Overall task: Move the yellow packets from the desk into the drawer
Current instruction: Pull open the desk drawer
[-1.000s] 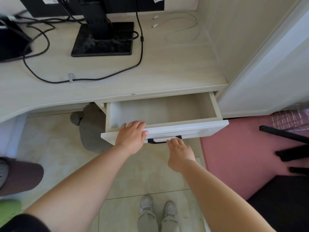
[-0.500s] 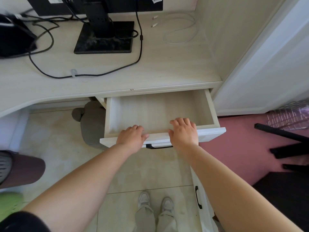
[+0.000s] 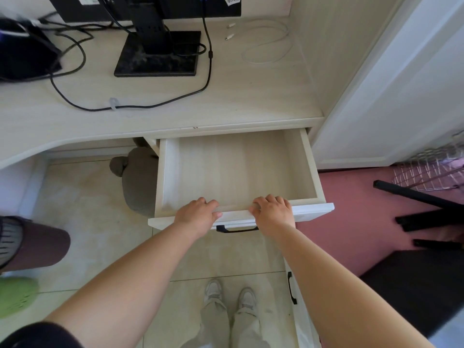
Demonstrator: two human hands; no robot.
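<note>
Under surface (image 3: 251, 96), I see drawer (image 3: 233, 169) pulled out; left grip (image 3: 198, 217), right grip (image 3: 273, 213) both curled over its front edge.

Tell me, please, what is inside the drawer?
The drawer shows only bare wood. Its rear hides under the desk; the left hand and right hand cover its front edge.

Home study corner, monitor stand (image 3: 155, 59) and cables (image 3: 210, 55) on surface (image 3: 251, 96) beyond hands (image 3: 197, 217), grey plush toy (image 3: 138, 182) on tiled floor (image 3: 100, 222) to their left.
</note>
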